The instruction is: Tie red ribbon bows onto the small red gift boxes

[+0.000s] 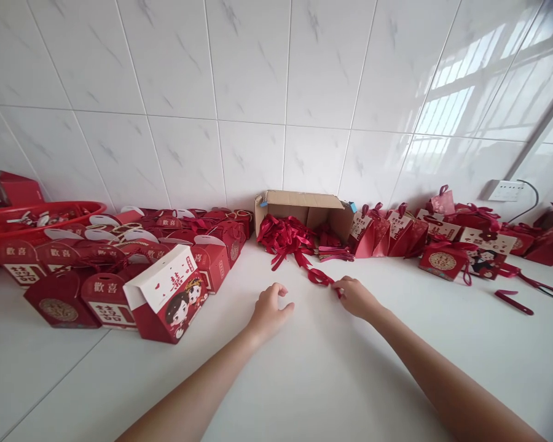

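While the right hand (357, 299) pinches a red satin ribbon (320, 278) in front of the cardboard box (304, 198), left hand (270, 311) half-open and empty before the box's left side, tugging could drag out the ribbon pile (283, 236) at its mouth, since that looks tangled.

Gift boxes (170, 294) flank the cardboard box (304, 198); in front of it, the right hand (357, 299) pinches a ribbon (319, 278), the left hand (271, 310) curls loosely.
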### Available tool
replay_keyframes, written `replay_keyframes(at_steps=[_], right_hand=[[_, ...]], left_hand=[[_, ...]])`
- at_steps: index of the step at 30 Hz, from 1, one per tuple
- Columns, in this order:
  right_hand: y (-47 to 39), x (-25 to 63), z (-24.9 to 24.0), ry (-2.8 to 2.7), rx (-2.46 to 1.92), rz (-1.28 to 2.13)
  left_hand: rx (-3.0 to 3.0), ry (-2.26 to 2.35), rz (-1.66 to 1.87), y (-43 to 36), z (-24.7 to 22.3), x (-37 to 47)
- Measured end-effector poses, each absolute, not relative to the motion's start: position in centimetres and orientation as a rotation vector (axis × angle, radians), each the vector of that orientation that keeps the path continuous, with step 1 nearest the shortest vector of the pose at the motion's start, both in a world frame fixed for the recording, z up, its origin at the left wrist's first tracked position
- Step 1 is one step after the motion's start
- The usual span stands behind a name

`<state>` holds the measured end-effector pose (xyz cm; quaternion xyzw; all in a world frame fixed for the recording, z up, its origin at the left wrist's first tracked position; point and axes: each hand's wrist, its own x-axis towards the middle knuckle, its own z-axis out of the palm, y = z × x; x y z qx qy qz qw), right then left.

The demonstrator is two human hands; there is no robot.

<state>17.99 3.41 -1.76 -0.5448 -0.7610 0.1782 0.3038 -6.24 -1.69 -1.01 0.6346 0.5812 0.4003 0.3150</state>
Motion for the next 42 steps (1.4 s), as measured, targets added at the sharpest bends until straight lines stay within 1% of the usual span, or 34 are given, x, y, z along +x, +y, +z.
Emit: replay_keyframes(at_steps=[5,8,10,11,13,15,17,18,20,22,24,25,27,29,30,32,35,39,42], right_hand=[[3.0,16.6,-1.8,-1.909,-1.263,0.561],[2.4,17.3,-0.9,-1.792,-1.158,0.648],[2.5,18.5,-0.3,-1.599,-1.087,0.787],[2.6,19.2,-0.1,-1.444,-1.036,0.881],[2.9,20.5,0.3,-1.121,-0.911,1.007],[3.2,21.4,0.6,-0.896,-0.794,1.011],[3.5,22.0,0.8,-0.777,-0.719,0.955],[3.6,22.2,0.9,-0.749,-0.714,0.924],[3.7,22.3,0.9,-0.776,-0.798,0.846],[3.7,22.3,0.8,-0.871,-0.939,0.781],[3.4,22.1,0.6,-0.979,-1.050,0.786],[3.2,21.9,0.5,-1.015,-1.078,0.817],[2.5,21.4,0.5,-1.196,-1.128,0.948],[1.8,20.7,0.6,-1.592,-1.150,1.111],[1.6,20.3,0.5,-1.801,-1.157,1.124],[1.7,19.9,0.3,-2.036,-1.226,0.959],[3.3,20.5,-0.9,-1.829,-1.469,0.562],[6.7,22.8,-3.3,-1.566,-1.739,0.335],[9.1,24.0,-4.6,-1.542,-1.832,0.257]], left_hand=[[1.793,1.512,0.998,-2.1,-1.1,-5.9],[2.000,1.458,1.062,-2.6,1.0,-6.1],[2.205,1.472,1.248,-3.2,3.3,-6.9],[2.232,1.541,1.409,-3.7,4.6,-7.6],[2.040,1.840,1.831,-4.8,6.6,-9.5],[1.835,2.142,2.146,-6.2,7.8,-12.1],[1.723,2.439,2.239,-7.5,7.9,-15.0],[1.697,2.540,2.096,-8.0,7.7,-16.4],[1.444,2.636,2.037,-8.8,7.1,-18.8],[1.295,2.585,1.845,-9.2,6.7,-20.6],[1.258,2.490,1.736,-9.6,6.4,-21.4],[1.284,2.459,1.721,-9.8,6.2,-21.4],[1.363,2.370,1.802,-10.3,5.8,-20.7],[1.438,2.158,1.902,-10.4,5.1,-19.3],[1.464,2.024,1.922,-10.2,4.8,-18.3],[1.513,1.780,1.876,-9.2,4.4,-16.1],[1.564,1.498,1.711,-6.5,4.2,-12.7],[1.646,1.418,1.644,-2.5,3.4,-9.4],[1.639,1.458,1.605,-0.8,1.7,-8.3]])
